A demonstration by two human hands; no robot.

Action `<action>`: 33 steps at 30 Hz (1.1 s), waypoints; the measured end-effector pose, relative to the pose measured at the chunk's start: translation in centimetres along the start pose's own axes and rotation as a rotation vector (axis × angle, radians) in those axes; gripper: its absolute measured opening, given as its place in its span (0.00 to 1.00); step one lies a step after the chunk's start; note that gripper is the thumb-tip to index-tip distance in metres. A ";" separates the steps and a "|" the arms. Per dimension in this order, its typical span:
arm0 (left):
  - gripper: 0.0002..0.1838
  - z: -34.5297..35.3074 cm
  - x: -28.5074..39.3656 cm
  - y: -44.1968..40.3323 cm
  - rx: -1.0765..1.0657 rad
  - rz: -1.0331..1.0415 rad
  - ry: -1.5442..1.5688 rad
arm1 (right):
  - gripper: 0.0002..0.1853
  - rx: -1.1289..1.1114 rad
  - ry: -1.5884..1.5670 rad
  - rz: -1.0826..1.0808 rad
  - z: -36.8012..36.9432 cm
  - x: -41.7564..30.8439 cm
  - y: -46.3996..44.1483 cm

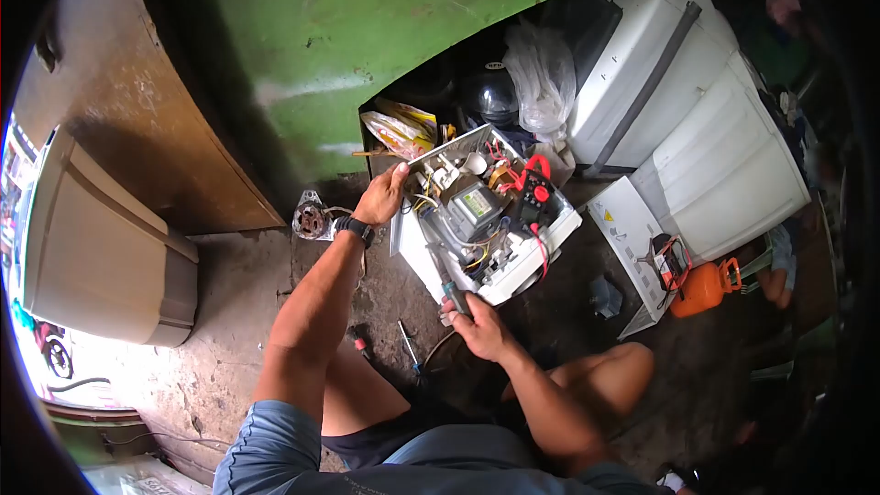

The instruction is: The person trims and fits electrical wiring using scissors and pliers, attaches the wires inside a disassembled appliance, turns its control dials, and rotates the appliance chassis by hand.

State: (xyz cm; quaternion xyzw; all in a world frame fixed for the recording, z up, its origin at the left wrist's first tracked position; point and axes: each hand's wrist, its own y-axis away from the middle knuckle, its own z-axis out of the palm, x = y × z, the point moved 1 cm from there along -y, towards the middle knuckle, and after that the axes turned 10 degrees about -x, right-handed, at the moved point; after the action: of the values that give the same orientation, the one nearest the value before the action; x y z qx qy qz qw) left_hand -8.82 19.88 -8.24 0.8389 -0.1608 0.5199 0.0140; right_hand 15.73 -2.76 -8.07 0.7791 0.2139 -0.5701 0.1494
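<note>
An opened white appliance shows wires and a silver labelled part inside. My left hand grips the appliance's upper left edge, with a dark watch on the wrist. Below the appliance, my right hand is closed around the handle of a screwdriver-like tool, whose long shaft points up to the appliance's lower left side. A black and red clamp meter rests on the appliance's right part, with a red lead hanging from it.
A small motor-like part lies left of the appliance. Two tools, one a screwdriver, are on the floor near my legs. An orange canister and a white panel stand at right, a beige bin-like object at left.
</note>
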 end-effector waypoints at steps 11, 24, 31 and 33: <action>0.32 1.9 9.3 -1.7 -0.117 -0.145 -0.172 | 0.09 0.146 -0.124 0.189 -9.9 -0.2 1.6; 0.25 3.9 7.0 -2.1 0.036 0.153 -0.209 | 0.12 0.176 -0.247 0.205 -8.5 1.6 2.3; 0.34 3.2 5.6 -1.2 -0.062 0.231 -0.292 | 0.12 0.175 -0.404 0.331 -3.9 -0.9 -0.3; 0.30 3.2 5.0 -1.1 -0.044 0.207 -0.278 | 0.12 0.201 -0.551 0.365 -2.8 -2.3 -1.5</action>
State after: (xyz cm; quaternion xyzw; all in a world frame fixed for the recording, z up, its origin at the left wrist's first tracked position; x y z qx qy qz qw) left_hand -3.67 19.00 -5.15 0.8811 -0.2580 0.3939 -0.0436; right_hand 16.69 -0.56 -5.01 0.6322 -0.0346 -0.7411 0.2234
